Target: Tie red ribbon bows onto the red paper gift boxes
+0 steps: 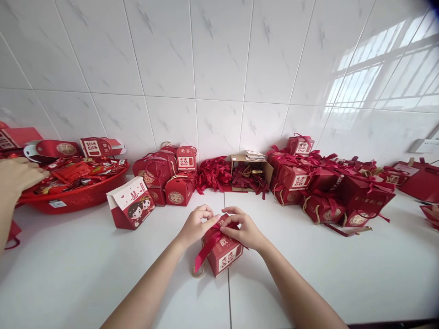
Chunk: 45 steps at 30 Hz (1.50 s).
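Observation:
In the middle of the white table sits a small red gift box (226, 259) with a cream label bearing a red double-happiness sign. A dark red ribbon (205, 251) lies over its top, one tail hanging down the left side. My left hand (199, 224) pinches the ribbon at the top of the box. My right hand (242, 227) has thumb and fingers closed on the ribbon at the knot, just right of the left hand. The fingers partly hide the knot. A loop of twisted rope (198, 269) rests against the box's lower left.
A red basin (72, 196) of wrapped sweets stands left, with another person's hand (24, 176) over it. A cartoon-printed box (132, 205) stands nearby. Along the wall are stacked red boxes (159, 167), a ribbon pile (213, 173), an open carton (268, 171) and more ribboned boxes (322, 180).

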Tool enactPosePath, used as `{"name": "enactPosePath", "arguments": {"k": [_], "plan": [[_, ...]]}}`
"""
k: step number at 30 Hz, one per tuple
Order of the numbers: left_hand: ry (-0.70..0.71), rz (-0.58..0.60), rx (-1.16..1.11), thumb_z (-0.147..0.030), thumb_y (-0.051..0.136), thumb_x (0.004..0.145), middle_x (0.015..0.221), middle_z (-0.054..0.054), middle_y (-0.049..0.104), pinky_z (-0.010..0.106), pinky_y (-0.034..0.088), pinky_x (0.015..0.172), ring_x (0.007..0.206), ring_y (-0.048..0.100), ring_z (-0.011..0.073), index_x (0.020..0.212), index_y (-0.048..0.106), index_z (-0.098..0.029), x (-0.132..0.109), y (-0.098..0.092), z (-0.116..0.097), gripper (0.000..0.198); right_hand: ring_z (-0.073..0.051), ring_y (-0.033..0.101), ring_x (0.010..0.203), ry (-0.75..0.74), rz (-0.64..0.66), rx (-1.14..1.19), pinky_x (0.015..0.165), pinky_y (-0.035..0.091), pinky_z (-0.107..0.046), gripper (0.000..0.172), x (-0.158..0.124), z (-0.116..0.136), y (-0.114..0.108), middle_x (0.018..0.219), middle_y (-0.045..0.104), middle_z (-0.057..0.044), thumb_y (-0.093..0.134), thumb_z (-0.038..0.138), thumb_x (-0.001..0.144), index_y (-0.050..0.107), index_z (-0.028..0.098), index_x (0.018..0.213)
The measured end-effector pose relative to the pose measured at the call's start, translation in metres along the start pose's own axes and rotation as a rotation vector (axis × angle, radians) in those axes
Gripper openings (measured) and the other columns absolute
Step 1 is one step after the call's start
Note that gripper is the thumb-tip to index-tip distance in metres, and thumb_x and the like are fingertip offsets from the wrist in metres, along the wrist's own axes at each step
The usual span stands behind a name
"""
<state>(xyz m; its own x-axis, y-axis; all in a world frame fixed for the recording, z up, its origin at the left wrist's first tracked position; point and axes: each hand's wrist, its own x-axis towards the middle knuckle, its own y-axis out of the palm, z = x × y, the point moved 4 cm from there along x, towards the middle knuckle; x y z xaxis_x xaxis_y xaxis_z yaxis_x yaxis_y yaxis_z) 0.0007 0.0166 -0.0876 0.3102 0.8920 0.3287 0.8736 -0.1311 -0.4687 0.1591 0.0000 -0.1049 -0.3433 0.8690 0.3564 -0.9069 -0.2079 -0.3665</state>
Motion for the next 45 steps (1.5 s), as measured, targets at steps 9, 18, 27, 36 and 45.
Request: {"name": "enactPosePath", "arguments": {"k": [9, 18, 27, 36, 45], "plan": [[-0.004, 0.006, -0.012, -0.043, 0.056, 0.079, 0.069, 0.001, 0.051, 0.026, 0.04, 0.068, 0.069, 0.049, 0.0164, 0.048, 0.053, -0.019, -0.001, 0.001, 0.0, 0.039, -0.019, 0.057, 0.101, 0.003, 0.012, 0.008, 0.086, 0.047, -0.031, 0.007, -0.001, 0.001, 0.001, 0.114, 0.053, -0.007, 0.067, 0.026, 0.074, 0.07, 0.02, 0.074], [-0.085, -0.036, -0.129, -0.039, 0.052, 0.08, 0.059, -0.004, 0.036, 0.024, 0.032, 0.054, 0.055, 0.037, 0.0119, 0.052, 0.036, -0.02, -0.002, 0.001, 0.003, 0.038, -0.021, 0.055, 0.106, 0.049, 0.024, 0.037, 0.091, 0.044, -0.034, 0.014, -0.001, 0.003, 0.003, 0.114, 0.054, -0.008, 0.068, 0.033, 0.074, 0.071, 0.02, 0.072], [-0.132, -0.062, -0.246, -0.043, 0.046, 0.082, 0.066, 0.0, 0.052, 0.026, 0.038, 0.067, 0.066, 0.049, 0.0157, 0.055, 0.046, -0.019, 0.0, 0.001, 0.007, 0.037, -0.026, 0.027, 0.135, 0.045, 0.486, 0.352, 0.107, 0.025, -0.046, 0.108, -0.011, -0.026, -0.016, 0.152, 0.017, -0.01, 0.078, 0.048, 0.06, 0.013, 0.034, 0.145], [-0.23, -0.093, -0.447, -0.05, 0.049, 0.08, 0.072, 0.0, 0.059, 0.025, 0.044, 0.062, 0.067, 0.057, 0.0151, 0.073, 0.054, -0.019, 0.002, 0.002, 0.017, 0.032, -0.025, 0.037, 0.128, 0.131, 0.573, 0.167, 0.106, 0.027, -0.042, 0.119, -0.013, -0.047, -0.012, 0.138, 0.043, -0.008, 0.083, 0.025, 0.052, 0.01, 0.03, 0.146], [-0.259, -0.312, -0.348, -0.054, 0.051, 0.077, 0.081, 0.002, 0.059, 0.029, 0.044, 0.065, 0.073, 0.06, 0.0178, 0.085, 0.049, -0.02, 0.006, -0.007, 0.04, 0.035, -0.024, 0.058, 0.1, 0.133, 0.206, 0.406, 0.086, 0.048, -0.04, 0.085, -0.005, -0.04, -0.051, 0.114, 0.058, -0.008, 0.081, 0.021, 0.051, 0.041, 0.025, 0.126]]}}
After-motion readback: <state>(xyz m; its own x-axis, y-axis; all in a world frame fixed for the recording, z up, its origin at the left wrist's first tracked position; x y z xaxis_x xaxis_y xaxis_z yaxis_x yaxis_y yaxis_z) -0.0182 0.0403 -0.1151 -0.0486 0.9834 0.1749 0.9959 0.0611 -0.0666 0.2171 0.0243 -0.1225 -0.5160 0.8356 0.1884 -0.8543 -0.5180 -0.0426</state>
